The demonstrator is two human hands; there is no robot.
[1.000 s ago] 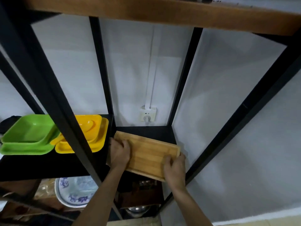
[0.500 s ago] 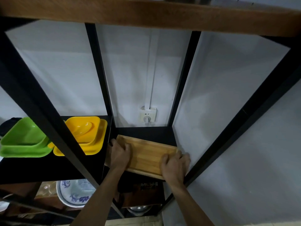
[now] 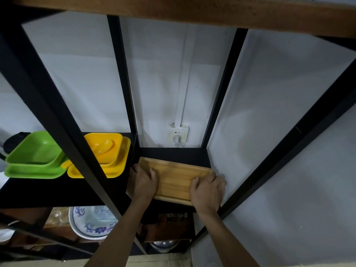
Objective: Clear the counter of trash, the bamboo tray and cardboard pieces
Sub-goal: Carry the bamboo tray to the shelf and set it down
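Note:
The bamboo tray [image 3: 174, 178] lies flat on a black shelf [image 3: 173, 152] in the narrow right-hand bay of a black metal rack. Its near edge still overhangs the shelf front a little. My left hand [image 3: 143, 180] grips the tray's left end, with the thumb on top. At the near right corner my right hand [image 3: 208, 189] holds the tray, fingers curled over the rim. No trash or cardboard pieces are visible.
Stacked green dishes [image 3: 35, 160] and yellow dishes [image 3: 104, 151] sit on the shelf to the left. A black upright [image 3: 57, 120] crosses in front of them. A wall socket [image 3: 178, 134] is behind the tray. Below are a blue-patterned plate [image 3: 92, 222] and a wooden box [image 3: 169, 226].
Both hands have pushed the tray further back onto the shelf. Less of it overhangs the front edge than a second ago.

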